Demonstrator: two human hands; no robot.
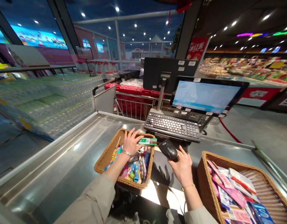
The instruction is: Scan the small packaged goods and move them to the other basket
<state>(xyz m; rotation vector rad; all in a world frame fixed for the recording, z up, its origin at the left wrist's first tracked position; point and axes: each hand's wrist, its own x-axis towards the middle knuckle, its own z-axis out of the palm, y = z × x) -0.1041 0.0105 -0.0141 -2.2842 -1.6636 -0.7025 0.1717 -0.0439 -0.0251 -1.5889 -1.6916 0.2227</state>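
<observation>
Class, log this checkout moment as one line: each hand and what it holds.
left hand: green-white packet | right hand: black barcode scanner

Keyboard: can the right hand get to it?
Probably yes. The right hand is holding a handheld barcode scanner, so it would likely need to put that down first. The keyboard sits just beyond, and nothing else looks in the way.
</observation>
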